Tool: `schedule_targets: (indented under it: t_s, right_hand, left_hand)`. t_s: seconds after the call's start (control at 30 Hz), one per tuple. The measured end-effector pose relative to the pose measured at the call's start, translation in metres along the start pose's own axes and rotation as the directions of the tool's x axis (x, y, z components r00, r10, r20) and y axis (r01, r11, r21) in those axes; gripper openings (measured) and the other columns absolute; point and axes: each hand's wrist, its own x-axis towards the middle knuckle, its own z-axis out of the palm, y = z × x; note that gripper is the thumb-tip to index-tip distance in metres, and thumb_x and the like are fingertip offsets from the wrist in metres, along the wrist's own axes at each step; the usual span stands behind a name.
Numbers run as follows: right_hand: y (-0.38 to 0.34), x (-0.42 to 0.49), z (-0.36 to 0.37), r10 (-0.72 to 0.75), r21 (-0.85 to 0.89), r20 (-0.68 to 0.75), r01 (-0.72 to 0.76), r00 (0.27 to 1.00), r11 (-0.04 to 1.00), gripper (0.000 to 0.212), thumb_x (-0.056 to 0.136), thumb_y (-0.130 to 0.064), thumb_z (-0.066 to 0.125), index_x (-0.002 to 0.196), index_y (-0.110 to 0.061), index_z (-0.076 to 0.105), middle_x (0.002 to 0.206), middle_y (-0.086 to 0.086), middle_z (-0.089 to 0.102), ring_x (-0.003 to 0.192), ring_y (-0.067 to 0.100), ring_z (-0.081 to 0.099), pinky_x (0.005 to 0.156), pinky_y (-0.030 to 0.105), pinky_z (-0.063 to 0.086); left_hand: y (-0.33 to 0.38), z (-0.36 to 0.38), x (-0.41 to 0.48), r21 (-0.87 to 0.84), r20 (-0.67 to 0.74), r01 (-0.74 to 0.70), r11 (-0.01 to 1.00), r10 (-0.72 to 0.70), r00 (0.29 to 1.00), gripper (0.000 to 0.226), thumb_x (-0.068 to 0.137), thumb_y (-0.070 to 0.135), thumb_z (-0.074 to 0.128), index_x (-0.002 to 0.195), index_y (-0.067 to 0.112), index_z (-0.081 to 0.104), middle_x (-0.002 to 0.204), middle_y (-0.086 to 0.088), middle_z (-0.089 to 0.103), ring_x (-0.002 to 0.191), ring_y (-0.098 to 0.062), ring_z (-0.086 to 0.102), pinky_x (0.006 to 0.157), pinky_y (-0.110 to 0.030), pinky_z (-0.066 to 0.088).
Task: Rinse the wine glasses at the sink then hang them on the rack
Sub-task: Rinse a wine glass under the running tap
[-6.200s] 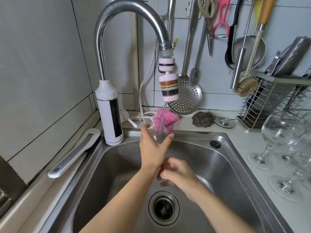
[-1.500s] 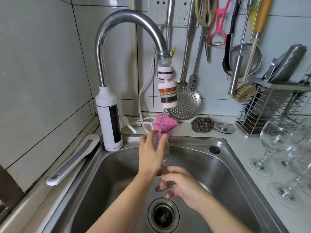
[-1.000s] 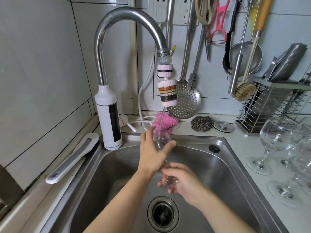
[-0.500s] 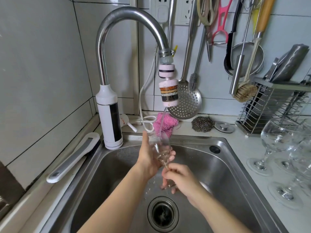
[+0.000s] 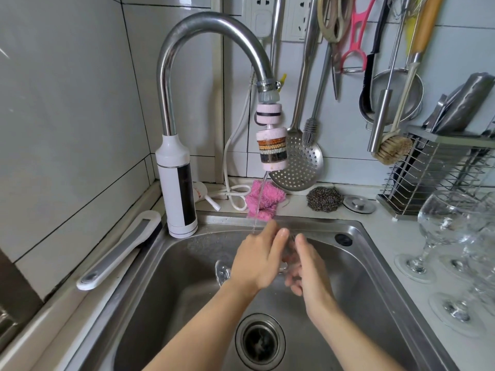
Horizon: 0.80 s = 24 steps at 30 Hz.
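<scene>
The sink [image 5: 375, 277] is brushed steel, beaded wet; the tap [image 5: 209, 22] at eleven o'clock is polished metal on glossy white plastic. The wine glass [image 5: 222, 271] is clear, slick glass. Fluffy pink cloth [image 5: 265, 199] at twelve o'clock, coarse wire scourer [image 5: 324, 199] at one.

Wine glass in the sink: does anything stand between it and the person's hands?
Nothing visible does. The left hand grips the wine glass, which lies sideways over the sink with its foot pointing left, and the right hand cups its bowl.
</scene>
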Motion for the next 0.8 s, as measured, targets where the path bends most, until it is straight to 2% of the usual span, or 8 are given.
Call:
schedule_targets:
  t_s: [0.13, 0.27, 0.37, 0.47, 0.53, 0.6, 0.7, 0.8]
  right_hand:
    - [-0.001, -0.003, 0.001, -0.033, 0.027, 0.024, 0.032, 0.999, 0.999, 0.078, 0.053, -0.083, 0.073, 0.099, -0.02, 0.067, 0.081, 0.009, 0.071, 0.051, 0.024, 0.055, 0.041, 0.028, 0.038]
    - [0.001, -0.003, 0.004, -0.027, 0.183, 0.012, 0.025, 1.0, 0.983, 0.048, 0.07, -0.056, 0.077, 0.096, -0.015, 0.073, 0.096, 0.018, 0.073, 0.072, 0.032, 0.072, 0.064, 0.049, 0.061]
    - [-0.003, -0.003, 0.003, 0.01, 0.345, 0.011, -0.013, 1.0, 0.939, 0.039, 0.078, -0.05, 0.071, 0.099, -0.018, 0.076, 0.099, 0.017, 0.074, 0.087, 0.031, 0.074, 0.067, 0.041, 0.06]
    - [-0.007, 0.003, -0.003, 0.142, 0.529, -0.012, -0.114, 0.99, 0.841, 0.047, 0.086, -0.046, 0.068, 0.112, -0.006, 0.066, 0.095, 0.017, 0.075, 0.086, 0.027, 0.075, 0.064, 0.036, 0.061]
    - [-0.006, 0.005, -0.005, 0.203, 0.604, -0.009, -0.156, 0.979, 0.781, 0.049, 0.092, -0.041, 0.065, 0.117, 0.0, 0.06, 0.097, 0.021, 0.072, 0.082, 0.025, 0.076, 0.059, 0.032, 0.06]
    - [-0.004, 0.008, -0.005, 0.224, 0.645, 0.021, -0.185, 0.974, 0.741, 0.05, 0.093, -0.04, 0.064, 0.119, 0.003, 0.058, 0.097, 0.022, 0.072, 0.083, 0.025, 0.076, 0.059, 0.031, 0.06]
    - [-0.004, 0.008, -0.005, 0.23, 0.633, 0.119, -0.252, 0.966, 0.732, 0.044, 0.092, -0.038, 0.063, 0.115, 0.0, 0.06, 0.092, 0.019, 0.074, 0.084, 0.026, 0.076, 0.061, 0.033, 0.061]
    - [-0.004, 0.004, -0.002, 0.195, 0.418, 0.222, -0.274, 0.955, 0.866, 0.024, 0.096, -0.027, 0.056, 0.11, -0.01, 0.063, 0.094, 0.016, 0.075, 0.081, 0.031, 0.075, 0.059, 0.035, 0.06]
  left_hand:
    - [-0.001, 0.0, -0.001, 0.1, -0.011, -0.073, 0.992, 0.075, 0.997, 0.051, 0.098, 0.061, 0.012, 0.091, 0.024, 0.046, 0.072, 0.002, 0.063, 0.072, -0.032, 0.06, 0.065, -0.043, 0.045]
    - [0.005, -0.001, -0.001, 0.188, -0.089, -0.103, 0.977, 0.122, 0.989, 0.048, 0.103, 0.055, 0.02, 0.092, 0.023, 0.054, 0.087, 0.004, 0.062, 0.08, -0.024, 0.058, 0.069, -0.044, 0.049]
    - [0.004, -0.004, 0.004, 0.285, -0.253, -0.224, 0.932, 0.299, 0.92, 0.034, 0.105, 0.037, 0.038, 0.091, 0.015, 0.059, 0.094, 0.001, 0.057, 0.086, -0.022, 0.053, 0.075, -0.04, 0.042]
    - [0.003, -0.006, 0.005, 0.285, -0.388, -0.195, 0.938, 0.299, 0.872, 0.034, 0.102, 0.033, 0.047, 0.074, 0.017, 0.052, 0.074, 0.0, 0.054, 0.067, -0.02, 0.048, 0.065, -0.032, 0.033]
    - [0.002, -0.004, 0.003, 0.278, -0.364, -0.147, 0.949, 0.246, 0.899, 0.045, 0.102, 0.04, 0.044, 0.06, 0.026, 0.037, 0.054, 0.004, 0.048, 0.049, -0.02, 0.045, 0.054, -0.027, 0.027]
    - [0.001, -0.001, 0.003, 0.262, -0.29, -0.015, 0.965, 0.094, 0.952, 0.052, 0.099, 0.054, 0.04, 0.055, 0.027, 0.035, 0.049, 0.007, 0.045, 0.047, -0.017, 0.047, 0.052, -0.027, 0.026]
    - [-0.002, 0.002, 0.008, -0.181, -0.134, 0.244, 0.953, -0.269, 0.954, 0.037, 0.091, 0.06, 0.048, 0.081, 0.025, 0.058, 0.071, 0.007, 0.067, 0.071, -0.011, 0.065, 0.067, -0.032, 0.048]
    - [-0.002, 0.002, 0.017, -0.712, 0.055, 0.359, 0.604, -0.462, 0.885, 0.007, 0.099, 0.026, 0.058, 0.1, 0.019, 0.056, 0.089, -0.004, 0.074, 0.081, -0.018, 0.071, 0.075, -0.035, 0.055]
